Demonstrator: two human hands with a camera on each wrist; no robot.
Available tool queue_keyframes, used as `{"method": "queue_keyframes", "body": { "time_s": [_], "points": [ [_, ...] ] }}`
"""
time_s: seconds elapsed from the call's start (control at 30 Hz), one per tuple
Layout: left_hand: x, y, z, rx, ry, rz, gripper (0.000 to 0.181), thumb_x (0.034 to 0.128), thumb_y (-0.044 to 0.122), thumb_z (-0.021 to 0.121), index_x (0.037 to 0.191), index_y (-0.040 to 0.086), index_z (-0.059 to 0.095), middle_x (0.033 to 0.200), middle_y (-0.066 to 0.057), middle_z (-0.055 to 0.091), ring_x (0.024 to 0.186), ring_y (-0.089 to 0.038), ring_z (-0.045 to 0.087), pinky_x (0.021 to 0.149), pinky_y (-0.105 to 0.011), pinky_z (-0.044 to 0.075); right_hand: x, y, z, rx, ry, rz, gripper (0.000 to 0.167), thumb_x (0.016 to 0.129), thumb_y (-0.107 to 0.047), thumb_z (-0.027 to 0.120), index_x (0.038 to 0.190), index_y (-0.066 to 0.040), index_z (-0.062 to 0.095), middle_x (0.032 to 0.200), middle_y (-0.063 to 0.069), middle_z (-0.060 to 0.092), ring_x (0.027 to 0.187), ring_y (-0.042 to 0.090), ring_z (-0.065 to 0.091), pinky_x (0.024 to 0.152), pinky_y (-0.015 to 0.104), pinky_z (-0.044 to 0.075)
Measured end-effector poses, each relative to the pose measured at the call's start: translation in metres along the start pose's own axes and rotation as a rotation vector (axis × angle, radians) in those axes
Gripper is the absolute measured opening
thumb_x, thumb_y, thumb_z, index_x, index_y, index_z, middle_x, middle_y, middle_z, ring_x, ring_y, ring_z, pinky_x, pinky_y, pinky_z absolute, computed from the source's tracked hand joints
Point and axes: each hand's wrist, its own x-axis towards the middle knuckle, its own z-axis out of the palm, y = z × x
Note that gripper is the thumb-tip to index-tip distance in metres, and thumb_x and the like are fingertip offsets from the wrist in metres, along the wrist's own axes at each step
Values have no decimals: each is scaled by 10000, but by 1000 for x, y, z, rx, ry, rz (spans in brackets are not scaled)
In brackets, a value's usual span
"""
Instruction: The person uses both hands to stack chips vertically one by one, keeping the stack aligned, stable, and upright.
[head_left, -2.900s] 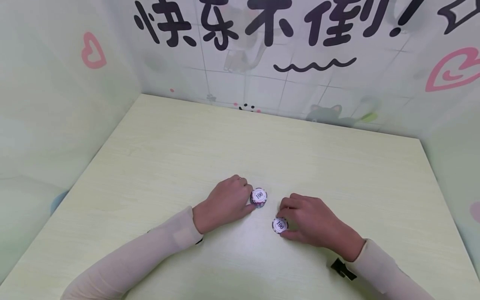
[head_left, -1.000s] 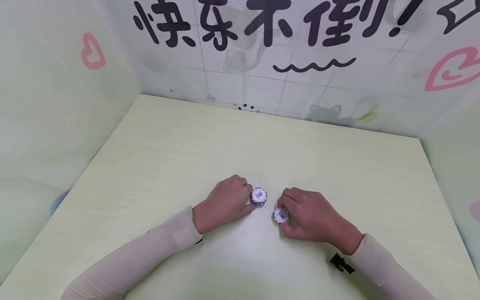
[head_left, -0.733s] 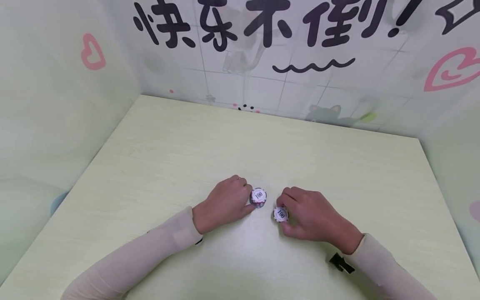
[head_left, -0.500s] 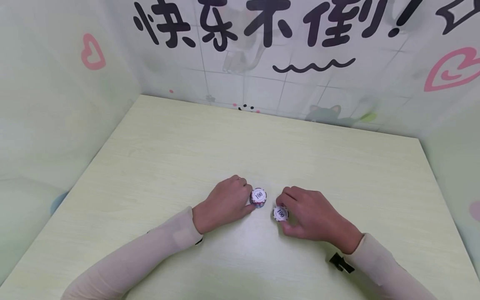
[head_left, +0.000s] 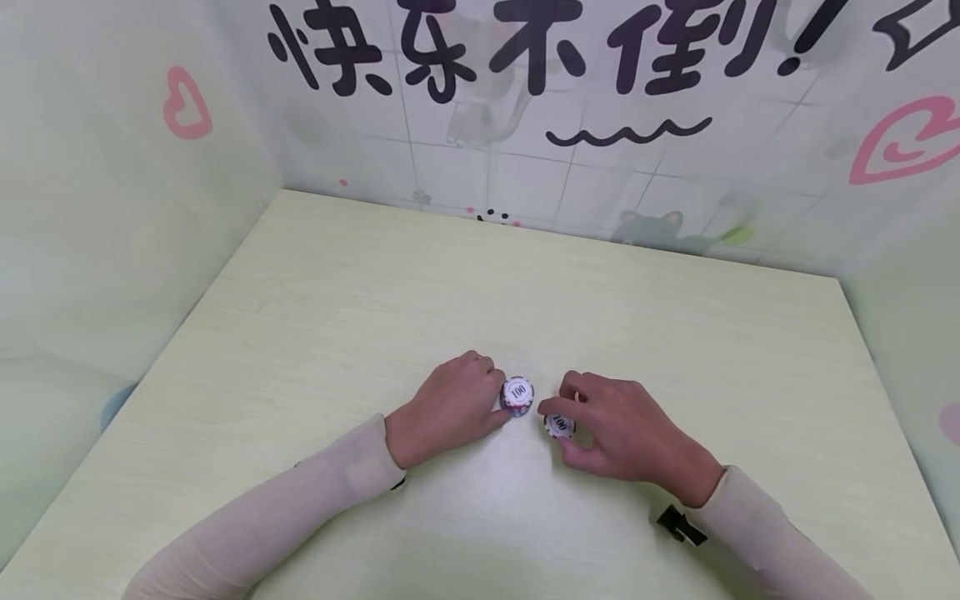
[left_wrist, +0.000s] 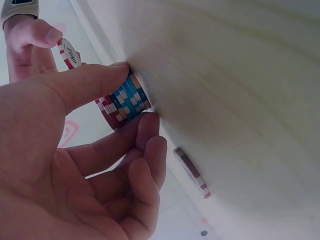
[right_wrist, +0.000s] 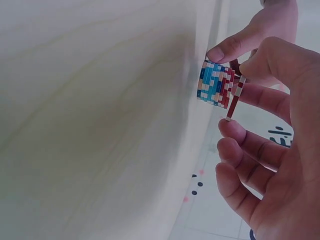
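My left hand (head_left: 453, 400) grips a stack of poker chips (head_left: 517, 393) on the table, thumb on one side and curled fingers on the other. The stack has a white "100" face on top; its side (left_wrist: 122, 102) shows blue and tan bands below red ones. To its right, my right hand (head_left: 618, 429) pinches one "100" poker chip (head_left: 558, 427) by the edge, its index finger reaching across the top. The right wrist view has this red-edged held chip (right_wrist: 234, 100) in front of the stack, off the table. Another chip (left_wrist: 192, 172) lies flat beside my left fingertips, hidden in the head view.
The pale wood-grain table (head_left: 375, 275) is enclosed by printed sheets. The back sheet (head_left: 525, 175) carries large black characters, and a side sheet stands at left and right. A black strap end (head_left: 681, 527) hangs from the right sleeve.
Over the span, my right hand has carried its chip slightly farther from me. Since half a second ago, its index finger has stretched leftward over the chip. The left hand and stack stay put.
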Motion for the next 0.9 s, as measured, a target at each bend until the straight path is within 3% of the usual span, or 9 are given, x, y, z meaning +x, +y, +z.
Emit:
{"method": "queue_keyframes", "body": {
  "time_s": [0.27, 0.9],
  "points": [
    [1, -1, 1, -10, -18, -14, 358, 944, 371, 892, 948, 27, 794, 806, -53, 657, 787, -228, 615, 680, -329, 535, 3, 1, 1, -1, 16, -15, 252, 843, -229, 778, 1092, -259, 802, 965, -49, 628, 685, 60, 507, 532, 204, 399],
    [0, -2, 2, -12, 19, 10, 339, 935, 352, 902, 890, 44, 767, 744, -24, 594, 731, -206, 566, 628, -296, 485, 15, 7, 3, 6, 89, -96, 281, 867, -155, 799, 1121, -275, 815, 998, -44, 635, 637, 57, 488, 508, 187, 377]
  ]
}}
